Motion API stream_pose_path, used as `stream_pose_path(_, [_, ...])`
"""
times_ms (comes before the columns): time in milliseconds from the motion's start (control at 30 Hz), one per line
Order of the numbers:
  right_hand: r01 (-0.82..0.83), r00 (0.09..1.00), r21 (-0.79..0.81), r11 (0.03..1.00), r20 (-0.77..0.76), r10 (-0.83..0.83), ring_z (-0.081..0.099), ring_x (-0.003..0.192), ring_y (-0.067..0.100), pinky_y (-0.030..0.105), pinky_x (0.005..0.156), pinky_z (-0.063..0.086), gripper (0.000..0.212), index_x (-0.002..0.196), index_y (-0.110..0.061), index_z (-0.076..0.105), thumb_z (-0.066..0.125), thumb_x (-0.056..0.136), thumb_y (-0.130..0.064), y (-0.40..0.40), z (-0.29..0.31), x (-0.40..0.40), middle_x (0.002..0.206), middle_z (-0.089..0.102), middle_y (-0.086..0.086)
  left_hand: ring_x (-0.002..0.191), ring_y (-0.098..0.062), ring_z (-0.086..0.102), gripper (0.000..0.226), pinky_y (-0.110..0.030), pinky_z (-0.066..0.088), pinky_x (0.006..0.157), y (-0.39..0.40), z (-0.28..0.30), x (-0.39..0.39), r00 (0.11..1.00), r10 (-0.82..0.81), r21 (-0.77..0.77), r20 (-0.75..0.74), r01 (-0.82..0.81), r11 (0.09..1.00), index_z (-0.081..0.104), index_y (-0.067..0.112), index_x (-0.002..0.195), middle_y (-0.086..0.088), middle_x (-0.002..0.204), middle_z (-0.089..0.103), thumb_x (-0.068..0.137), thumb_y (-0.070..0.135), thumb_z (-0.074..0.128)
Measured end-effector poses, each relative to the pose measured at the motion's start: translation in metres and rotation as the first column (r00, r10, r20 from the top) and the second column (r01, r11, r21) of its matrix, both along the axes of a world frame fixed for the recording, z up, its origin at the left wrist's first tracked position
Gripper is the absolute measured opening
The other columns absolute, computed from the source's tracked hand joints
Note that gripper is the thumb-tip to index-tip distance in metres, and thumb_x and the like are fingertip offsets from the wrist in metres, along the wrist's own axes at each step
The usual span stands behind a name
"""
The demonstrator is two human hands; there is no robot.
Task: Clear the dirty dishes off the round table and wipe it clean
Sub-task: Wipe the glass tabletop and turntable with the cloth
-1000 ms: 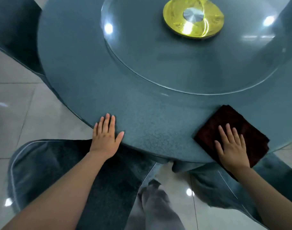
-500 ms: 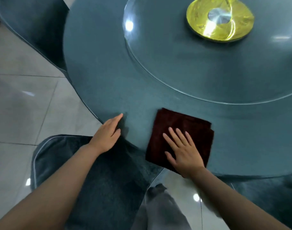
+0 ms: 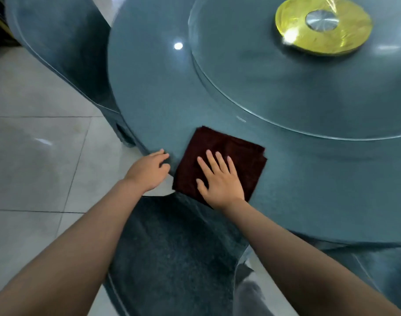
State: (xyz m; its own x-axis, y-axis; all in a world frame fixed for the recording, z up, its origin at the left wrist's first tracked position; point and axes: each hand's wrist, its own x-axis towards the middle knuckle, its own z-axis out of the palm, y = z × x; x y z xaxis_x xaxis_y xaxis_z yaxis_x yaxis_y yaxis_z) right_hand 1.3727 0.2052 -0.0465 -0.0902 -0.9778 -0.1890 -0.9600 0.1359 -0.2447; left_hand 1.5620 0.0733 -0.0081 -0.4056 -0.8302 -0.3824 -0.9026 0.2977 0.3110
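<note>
Head view: right hand (image 3: 221, 181) presses flat, fingers spread, on a soft, light folded cloth (image 3: 238, 151); left hand (image 3: 148, 171) rests relaxed on the round table (image 3: 149, 99) edge.

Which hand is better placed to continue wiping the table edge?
Right hand: its flat fingers press the dark red cloth on the round table. The left hand only touches the rim.

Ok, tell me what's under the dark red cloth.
The dark red cloth lies flat on the round table near its edge, with the right hand pressing on top. Its near corner seems to overhang the rim. Any dirt on the tabletop beneath is covered and cannot be seen.
</note>
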Motion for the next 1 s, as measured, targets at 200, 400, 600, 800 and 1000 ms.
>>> stream_pose_path(200, [0.098,0.991,0.007,0.995,-0.091,-0.097,0.008,0.151,0.022,0.044,0.122,0.003,0.065,0.155,-0.033,0.017,0.023,0.094,-0.057,-0.003,0.001,0.019,0.164,0.011,-0.002,0.147,-0.023,0.017,0.063,-0.042,0.021,0.118,-0.028,0.009,0.038,0.944,-0.308,-0.026,0.121,0.313,0.949,0.03,0.023,0.151,0.0,0.16,0.022,0.092,0.03,0.05])
stream_pose_path(400, [0.348,0.925,0.043,0.937,-0.177,-0.335,0.001,0.151,0.015,0.04,0.123,0.002,0.066,0.155,-0.038,0.01,0.015,0.093,-0.06,0.087,0.002,-0.007,0.164,0.007,-0.006,0.147,-0.028,0.013,0.066,-0.043,0.019,0.119,-0.052,0.01,0.135,0.937,-0.274,0.015,0.215,0.278,0.961,0.021,0.024,0.153,-0.004,0.163,0.007,0.094,0.037,0.046])
stream_pose_path(600, [0.472,0.866,0.027,0.881,-0.199,-0.458,0.005,0.151,0.019,0.042,0.122,0.005,0.067,0.155,-0.035,0.012,0.013,0.093,-0.058,0.069,0.0,0.007,0.163,0.009,-0.003,0.147,-0.025,0.013,0.063,-0.037,0.016,0.118,-0.07,0.009,0.192,0.93,-0.321,-0.037,0.177,0.332,0.943,0.021,0.022,0.153,-0.002,0.163,0.01,0.096,0.035,0.045])
stream_pose_path(800, [0.521,0.838,0.027,0.853,-0.209,-0.505,0.006,0.151,0.022,0.044,0.122,0.007,0.068,0.156,-0.031,0.012,0.013,0.093,-0.056,0.051,-0.004,0.017,0.163,0.009,0.001,0.147,-0.024,0.013,0.062,-0.038,0.016,0.119,-0.102,-0.007,0.198,0.935,-0.349,-0.059,0.067,0.353,0.934,0.024,0.021,0.153,-0.002,0.162,0.014,0.096,0.031,0.045])
stream_pose_path(1000, [0.288,0.948,0.028,0.957,-0.151,-0.281,0.014,0.15,0.024,0.043,0.121,0.006,0.066,0.154,-0.032,0.018,0.024,0.093,-0.055,-0.07,-0.002,0.08,0.162,0.016,0.0,0.146,-0.026,0.017,0.064,-0.036,0.016,0.118,-0.155,-0.012,0.178,0.914,-0.405,-0.087,-0.015,0.403,0.911,0.024,0.017,0.153,-0.004,0.162,0.013,0.095,0.025,0.05])
